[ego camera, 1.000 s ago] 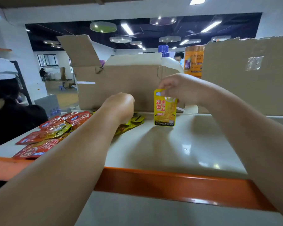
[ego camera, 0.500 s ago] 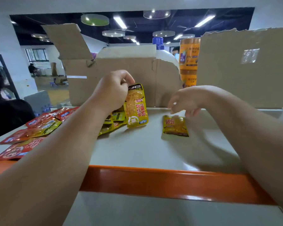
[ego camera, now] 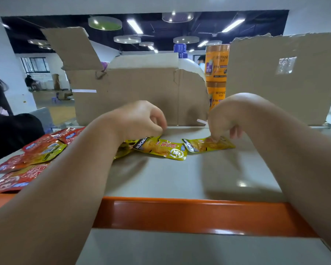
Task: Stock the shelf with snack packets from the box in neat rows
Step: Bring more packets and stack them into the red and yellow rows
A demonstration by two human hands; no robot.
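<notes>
My left hand [ego camera: 141, 121] curled over the left packet [ego camera: 161, 149], flat on the shelf [ego camera: 180, 178] before the box [ego camera: 126, 96]; I couldn't tell if it gripped. My right hand [ego camera: 224, 119] touched the right packet [ego camera: 203, 146] just beside it with its fingertips; pinching or pressing, I couldn't tell.

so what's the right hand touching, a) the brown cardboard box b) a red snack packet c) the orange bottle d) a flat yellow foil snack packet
d: fingertips of the right hand sit on the flat yellow foil snack packet lying on the pale shelf board
</notes>
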